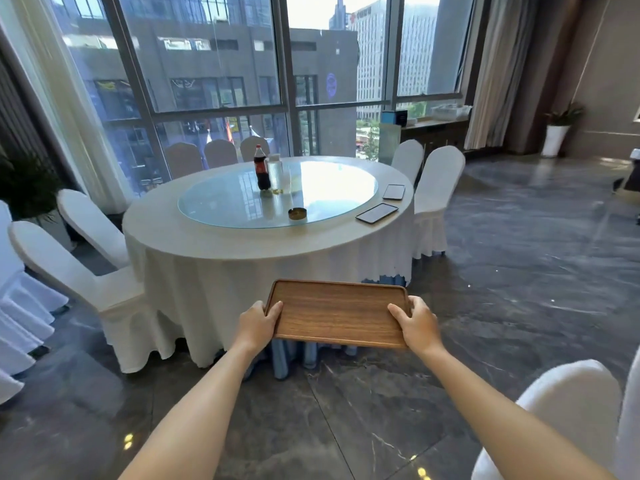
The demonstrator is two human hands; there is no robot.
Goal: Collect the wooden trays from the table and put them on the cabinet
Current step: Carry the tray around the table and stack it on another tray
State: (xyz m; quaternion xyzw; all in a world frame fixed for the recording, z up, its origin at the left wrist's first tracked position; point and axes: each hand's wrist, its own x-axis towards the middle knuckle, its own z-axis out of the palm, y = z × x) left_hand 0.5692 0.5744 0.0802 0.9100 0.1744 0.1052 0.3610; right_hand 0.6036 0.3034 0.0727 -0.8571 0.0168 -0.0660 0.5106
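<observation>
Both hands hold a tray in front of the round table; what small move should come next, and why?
Probably turn right and carry the tray toward the cabinet by the window. The left hand and right hand already grip its short ends, it is clear of the table, and no other wooden tray shows there.

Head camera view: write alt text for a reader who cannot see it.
Two bare hands, left hand and right hand, hold a wooden tray by its short ends above a grey marble floor. Ahead stands a round white-clothed table carrying a cola bottle and two dark trays, ringed by white-covered chairs.
</observation>
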